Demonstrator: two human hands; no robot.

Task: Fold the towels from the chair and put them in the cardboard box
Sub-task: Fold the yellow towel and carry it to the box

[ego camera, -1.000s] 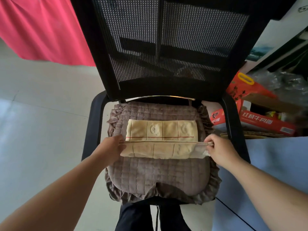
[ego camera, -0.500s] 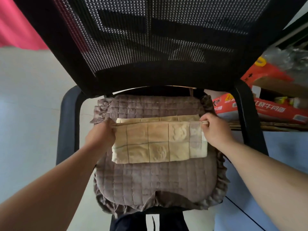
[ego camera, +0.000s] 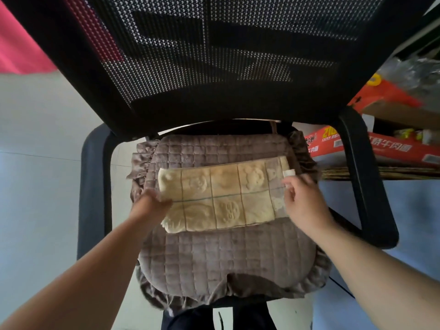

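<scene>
A cream towel with embossed animal squares lies folded into a long strip across the brown quilted cushion of the black mesh-backed chair. My left hand holds the strip's left end, with the thumb on top near the green midline. My right hand is at the right end with its fingers loose and blurred, just touching the edge below a small white tag.
Red and orange printed cartons sit on a low stack to the right, behind the chair's armrest. Crumpled clear plastic lies above them. A pink cloth hangs at the far left over pale floor tiles.
Both hands carried the near edge of the towel away from me and laid it down, halving the towel. My right hand has loosened its pinch. The view moved closer to the seat.
</scene>
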